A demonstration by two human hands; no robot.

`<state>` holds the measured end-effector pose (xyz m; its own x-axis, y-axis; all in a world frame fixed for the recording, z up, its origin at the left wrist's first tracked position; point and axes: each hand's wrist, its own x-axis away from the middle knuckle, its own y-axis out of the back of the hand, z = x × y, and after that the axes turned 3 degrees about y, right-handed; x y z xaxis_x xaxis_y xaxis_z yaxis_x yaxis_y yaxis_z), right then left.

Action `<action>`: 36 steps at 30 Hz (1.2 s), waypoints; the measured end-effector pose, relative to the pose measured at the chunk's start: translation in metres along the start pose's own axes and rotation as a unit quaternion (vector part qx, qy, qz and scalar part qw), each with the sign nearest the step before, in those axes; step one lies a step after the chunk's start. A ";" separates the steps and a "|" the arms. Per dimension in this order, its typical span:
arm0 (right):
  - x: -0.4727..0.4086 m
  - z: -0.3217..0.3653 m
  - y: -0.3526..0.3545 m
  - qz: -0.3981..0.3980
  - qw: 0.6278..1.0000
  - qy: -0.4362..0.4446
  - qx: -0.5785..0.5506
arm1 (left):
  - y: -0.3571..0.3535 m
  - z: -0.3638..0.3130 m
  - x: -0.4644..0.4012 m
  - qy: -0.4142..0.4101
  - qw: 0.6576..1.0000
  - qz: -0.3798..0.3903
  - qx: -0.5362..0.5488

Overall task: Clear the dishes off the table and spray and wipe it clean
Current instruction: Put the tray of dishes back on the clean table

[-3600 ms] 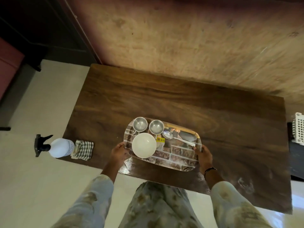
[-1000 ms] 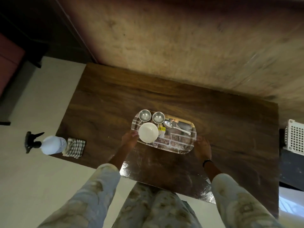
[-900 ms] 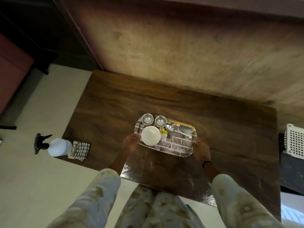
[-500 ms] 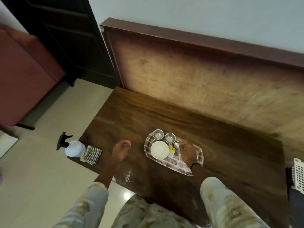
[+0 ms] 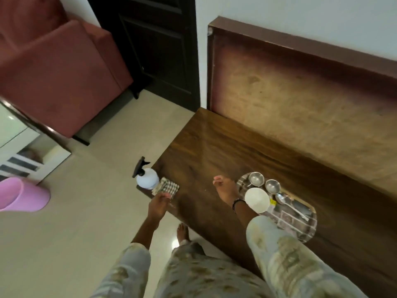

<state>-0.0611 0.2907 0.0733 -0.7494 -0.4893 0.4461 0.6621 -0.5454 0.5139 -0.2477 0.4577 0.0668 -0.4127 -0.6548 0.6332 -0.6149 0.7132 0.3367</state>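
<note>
Landmark: the tray [image 5: 300, 231], a patterned oval that lies on the dark wooden bench [image 5: 214, 147] toward its near edge.
Dishes: a white bowl [image 5: 257, 199] sits on the tray's left part; two small steel cups [image 5: 256, 178] stand side by side at the tray's far left end; a spoon [image 5: 290, 206] lies on the tray to the right of the bowl, its handle pointing right.
Spray bottle: the white spray bottle [image 5: 147, 177] with a black trigger stands well left of the tray, at the bench's near left corner.
Cloth: the checked cloth [image 5: 166, 188] lies just right of the bottle, touching it, on the same corner.
Left hand: the left hand [image 5: 158, 204] reaches well left of the tray to the near edge of the cloth; its fingertips touch or pinch the cloth, but the blur does not settle whether the grip has closed on it.
Right hand: the right hand [image 5: 225, 187] is just left of the tray above the bench, fingers loosely extended, grip empty; a dark band circles the wrist.
Surroundings: a red sofa [image 5: 53, 72] and a dark door [image 5: 154, 39] stand far left of the tray, beyond the bench end; a pink bucket [image 5: 19, 197] lies on the floor farther left.
</note>
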 end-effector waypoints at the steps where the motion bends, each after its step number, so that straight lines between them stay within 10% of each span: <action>1: -0.004 0.010 -0.016 0.019 1.000 -0.004 0.003 | 0.018 0.006 -0.005 0.005 1.000 -0.009 -0.007; 20: -0.098 0.057 -0.189 0.184 0.973 -0.065 0.122 | 0.134 0.021 -0.154 -0.141 0.949 0.036 -0.281; 36: -0.144 0.027 -0.240 0.117 0.962 -0.074 0.234 | 0.111 -0.003 -0.221 -0.290 0.922 0.143 -0.211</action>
<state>-0.1121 0.5110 -0.0945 -0.5953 -0.4409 0.6717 0.7633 -0.0492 0.6442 -0.2224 0.6825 -0.0333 -0.8830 -0.3611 0.2999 -0.1591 0.8314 0.5325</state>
